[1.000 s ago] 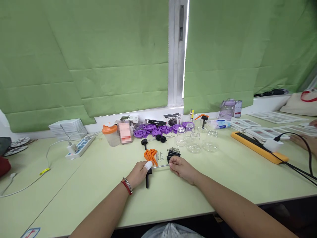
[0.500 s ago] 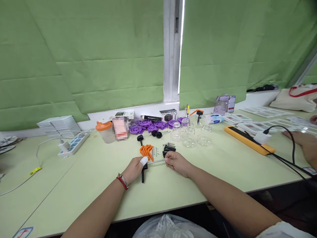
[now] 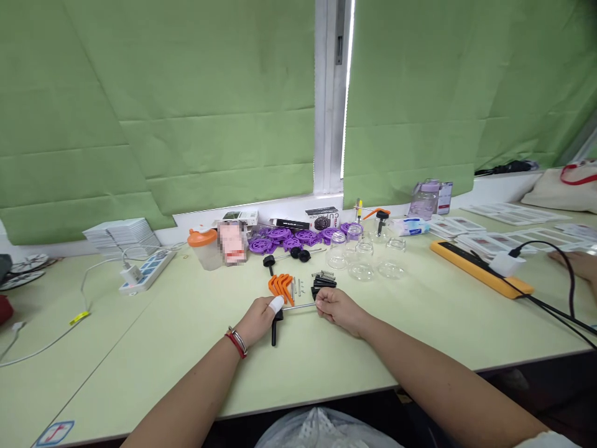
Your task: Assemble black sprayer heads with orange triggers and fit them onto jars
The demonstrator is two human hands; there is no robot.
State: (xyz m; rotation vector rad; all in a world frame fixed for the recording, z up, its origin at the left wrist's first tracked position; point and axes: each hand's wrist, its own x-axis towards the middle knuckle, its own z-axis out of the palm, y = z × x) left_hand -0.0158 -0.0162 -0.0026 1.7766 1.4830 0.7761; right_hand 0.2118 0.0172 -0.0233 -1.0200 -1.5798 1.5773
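My left hand (image 3: 258, 319), with a white covering on its thumb, is closed around a black plastic part (image 3: 274, 335) whose tube points toward me. From this part a thin metal rod (image 3: 300, 306) runs sideways to my right hand (image 3: 342, 311), which pinches its far end. Just beyond my left hand lie several orange bent handles (image 3: 280, 287), beside small metal pins (image 3: 299, 287). Black conical pieces (image 3: 325, 283) and springs (image 3: 323, 274) lie behind my right fingers. A black cap with a stem (image 3: 269, 262) rests farther back.
Purple plastic parts (image 3: 306, 238) and clear glass jars (image 3: 361, 270) stand at the back. On the left are an orange-lidded cup (image 3: 204, 247) and a white power strip (image 3: 147, 272). A yellow power strip (image 3: 480, 270) with cables lies right, near another person's hand (image 3: 578, 264).
The whole scene sits slightly farther right because the camera has turned a little left. Both hands keep the same hold on the black part and the rod.
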